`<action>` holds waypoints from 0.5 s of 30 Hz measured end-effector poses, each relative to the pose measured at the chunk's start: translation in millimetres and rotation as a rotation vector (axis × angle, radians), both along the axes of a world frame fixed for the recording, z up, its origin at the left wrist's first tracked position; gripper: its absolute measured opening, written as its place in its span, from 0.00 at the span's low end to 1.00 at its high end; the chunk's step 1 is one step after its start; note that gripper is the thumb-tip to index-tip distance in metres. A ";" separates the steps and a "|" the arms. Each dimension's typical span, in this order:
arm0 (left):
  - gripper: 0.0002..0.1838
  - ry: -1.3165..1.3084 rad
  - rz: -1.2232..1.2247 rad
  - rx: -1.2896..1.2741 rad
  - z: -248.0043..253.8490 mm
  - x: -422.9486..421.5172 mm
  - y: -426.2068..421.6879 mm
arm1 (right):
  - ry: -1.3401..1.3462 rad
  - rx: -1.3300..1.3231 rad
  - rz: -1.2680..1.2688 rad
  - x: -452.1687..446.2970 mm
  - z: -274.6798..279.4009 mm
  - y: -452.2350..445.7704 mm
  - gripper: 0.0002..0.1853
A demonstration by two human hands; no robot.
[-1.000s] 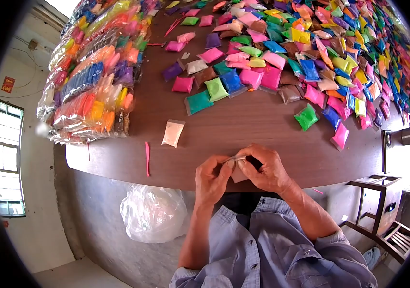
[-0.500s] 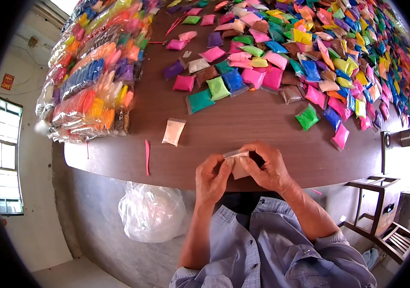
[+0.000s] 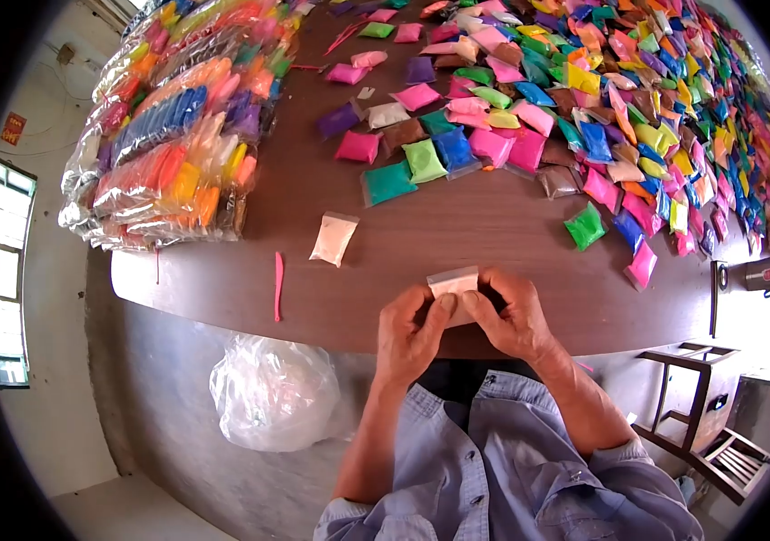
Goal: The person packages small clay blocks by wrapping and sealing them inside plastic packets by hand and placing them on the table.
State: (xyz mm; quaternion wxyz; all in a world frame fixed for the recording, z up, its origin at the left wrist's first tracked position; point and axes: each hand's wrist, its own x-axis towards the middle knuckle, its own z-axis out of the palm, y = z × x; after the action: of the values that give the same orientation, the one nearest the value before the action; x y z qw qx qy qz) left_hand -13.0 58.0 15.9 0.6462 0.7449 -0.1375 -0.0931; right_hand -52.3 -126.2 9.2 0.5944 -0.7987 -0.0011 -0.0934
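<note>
Between my two hands, over the front edge of the table, is a small zip bag (image 3: 453,282) with pale peach filling. My left hand (image 3: 412,329) grips its left side, the thumb pressed on the front. The other side is pinched by my right hand (image 3: 513,317), its thumb also on the bag's face. The bag's clear top strip points away from me. A similar pale peach packet (image 3: 334,239) lies on the table beyond my left hand. Left of that hand lies a thin pink plastic tool (image 3: 278,287).
A large heap of colourful packets (image 3: 574,99) covers the back and right of the brown table (image 3: 385,239). Stacked clear bags of packets (image 3: 177,162) stand at left. On the floor sits a clear plastic sack (image 3: 272,392). A wooden chair (image 3: 696,406) is at right.
My fingers have shifted from the bag's top strip down to its sides, and more of its face shows. The view has shifted slightly.
</note>
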 end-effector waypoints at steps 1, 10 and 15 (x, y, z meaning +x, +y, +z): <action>0.14 0.010 0.004 0.006 -1.2 -0.4 -1.0 | 0.001 -0.004 0.007 -0.6 1.5 0.0 0.07; 0.10 0.004 -0.043 0.032 8.8 -0.2 -4.4 | -0.024 0.002 -0.059 1.4 9.9 5.0 0.07; 0.09 0.036 0.009 -0.102 2.0 -1.1 -2.7 | -0.038 0.017 -0.014 0.8 8.0 8.9 0.08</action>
State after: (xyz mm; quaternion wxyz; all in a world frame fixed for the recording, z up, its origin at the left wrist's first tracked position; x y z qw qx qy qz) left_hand -14.1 55.4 18.0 0.6860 0.7098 -0.1271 -0.0967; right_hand -51.5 -117.3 17.3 0.6005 -0.7916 -0.0057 -0.1127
